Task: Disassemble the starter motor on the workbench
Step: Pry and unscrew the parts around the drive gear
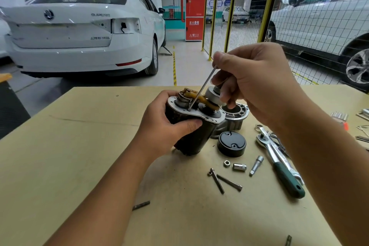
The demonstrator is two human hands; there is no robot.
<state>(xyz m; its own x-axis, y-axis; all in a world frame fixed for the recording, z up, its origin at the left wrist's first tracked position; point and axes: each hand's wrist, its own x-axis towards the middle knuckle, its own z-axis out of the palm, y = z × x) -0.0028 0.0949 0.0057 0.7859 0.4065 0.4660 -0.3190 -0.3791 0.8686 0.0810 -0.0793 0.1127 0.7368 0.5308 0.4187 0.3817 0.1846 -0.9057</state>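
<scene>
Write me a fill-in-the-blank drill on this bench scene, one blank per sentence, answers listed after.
1. The ____ hand grips the starter motor.
2. The right hand holds a thin metal rod whose tip touches the motor's ____ plate.
3. The ratchet on the bench has a ____ handle.
4. Two long ____ lie crossed near the black cap.

Answers: left; top; green; bolts
</scene>
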